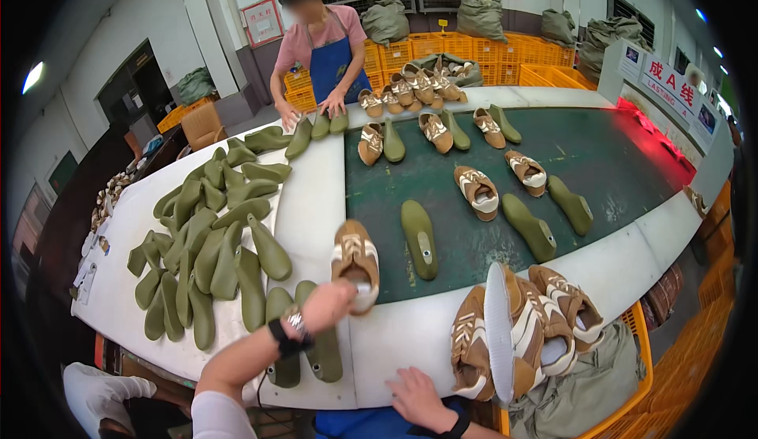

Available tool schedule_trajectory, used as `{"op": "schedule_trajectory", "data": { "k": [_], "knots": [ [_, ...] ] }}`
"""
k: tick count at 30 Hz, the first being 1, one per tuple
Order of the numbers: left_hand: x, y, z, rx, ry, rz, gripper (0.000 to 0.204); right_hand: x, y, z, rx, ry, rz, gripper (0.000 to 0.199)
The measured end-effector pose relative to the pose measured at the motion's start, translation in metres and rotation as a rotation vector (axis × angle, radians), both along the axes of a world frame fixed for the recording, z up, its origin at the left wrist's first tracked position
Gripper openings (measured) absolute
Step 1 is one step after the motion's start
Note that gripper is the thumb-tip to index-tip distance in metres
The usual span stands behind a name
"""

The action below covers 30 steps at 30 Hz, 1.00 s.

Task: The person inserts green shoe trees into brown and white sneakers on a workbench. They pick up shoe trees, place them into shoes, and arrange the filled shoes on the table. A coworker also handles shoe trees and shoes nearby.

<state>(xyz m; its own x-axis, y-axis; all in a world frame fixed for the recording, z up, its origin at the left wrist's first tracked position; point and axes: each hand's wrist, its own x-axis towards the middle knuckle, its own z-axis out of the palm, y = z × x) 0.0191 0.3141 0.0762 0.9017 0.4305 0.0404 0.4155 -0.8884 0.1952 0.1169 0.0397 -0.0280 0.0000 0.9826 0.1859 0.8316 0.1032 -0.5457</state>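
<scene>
Just off centre at 7 o'clock, a brown sneaker [353, 248], likely light, soft-uppered and best gripped at the heel, is pinched there by the left hand's [330, 305] fingers. From it, two green lasts [322, 356] lie at 7 o'clock; the right hand [420, 398], fingers spread, rests on the white worktop [387, 352] at 5; the dark-green belt [371, 226] at 2 bears five sneakers [474, 189] and six lasts [527, 226].

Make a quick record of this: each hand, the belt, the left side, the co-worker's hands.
Left hand: holding a brown-and-white sneaker at its heel end
Right hand: resting, fingers spread, on white tabletop
Belt: dark green belt, bearing sneakers and green shoe lasts
Left side: many more green shoe lasts, heaped
Co-worker's hands: at green shoe lasts, far side
</scene>
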Motion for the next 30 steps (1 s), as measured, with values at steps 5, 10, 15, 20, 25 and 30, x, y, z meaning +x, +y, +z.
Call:
{"op": "schedule_trajectory", "data": {
  "k": [5, 10, 15, 20, 25, 30],
  "knots": [
    [0.108, 0.134, -0.058, 0.180, 0.071, 0.172, 0.014, 0.001, -0.002, -0.022, -0.019, 0.093, 0.039, 0.059],
    [0.175, 0.181, -0.115, -0.047, -0.012, 0.292, 0.050, 0.007, 0.006, -0.026, -0.082, 0.178, 0.049, 0.057],
    [0.147, 0.172, -0.077, 0.003, 0.064, 0.211, 0.092, 0.009, 0.008, -0.029, -0.038, 0.120, 0.045, 0.052],
    [0.028, 0.121, 0.002, 0.002, 0.003, 0.073, 0.065, 0.007, 0.010, -0.025, -0.117, -0.001, 0.099, 0.051],
    [-0.130, 0.010, 0.021, -0.011, -0.066, 0.148, 0.062, -0.003, 0.015, -0.011, -0.199, -0.012, 0.048, 0.051],
    [-0.210, -0.073, -0.032, -0.226, -0.349, 0.568, 0.069, -0.028, 0.037, 0.027, -0.120, 0.200, 0.157, 0.056]
  ]
}}
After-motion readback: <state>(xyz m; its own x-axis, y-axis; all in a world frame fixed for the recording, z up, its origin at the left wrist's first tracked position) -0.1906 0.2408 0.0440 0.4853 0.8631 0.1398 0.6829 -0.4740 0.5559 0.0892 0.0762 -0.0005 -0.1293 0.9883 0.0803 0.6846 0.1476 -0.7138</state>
